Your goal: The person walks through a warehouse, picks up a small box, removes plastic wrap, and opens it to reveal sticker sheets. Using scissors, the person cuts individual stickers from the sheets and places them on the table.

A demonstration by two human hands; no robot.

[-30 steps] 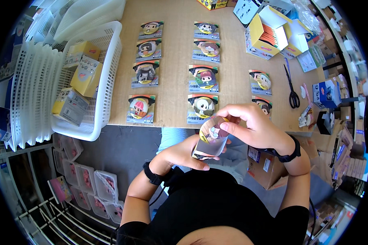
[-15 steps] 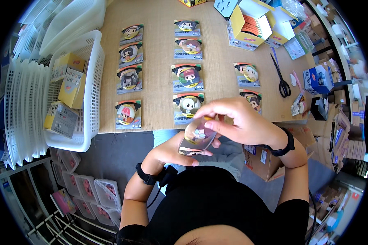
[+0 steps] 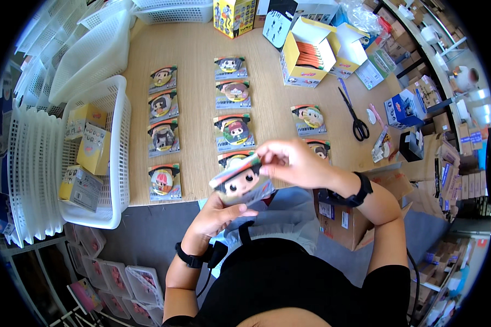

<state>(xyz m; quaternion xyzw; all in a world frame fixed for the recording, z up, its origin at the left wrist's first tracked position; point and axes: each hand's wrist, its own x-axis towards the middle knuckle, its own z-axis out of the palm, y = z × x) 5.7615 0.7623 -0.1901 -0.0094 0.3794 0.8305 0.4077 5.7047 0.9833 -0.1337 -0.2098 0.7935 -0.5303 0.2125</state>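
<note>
packet, a flat clear one with a cartoon face and dark hair printed on it, is held up between both hands just above the near edge of the table. the left hand grips it from below, fingers curled under its lower edge. the right hand pinches its top right corner, thumb and fingers closed on it. each wrist wears a black band.

beyond the hands, more packets of the same kind lie flat on the table in three columns, each with a different cartoon face. well to the left of the left hand stands a white basket holding small yellow boxes. beyond the right hand lie black scissors, and farther off an open yellow box. just below the right forearm sits a brown carton.
</note>
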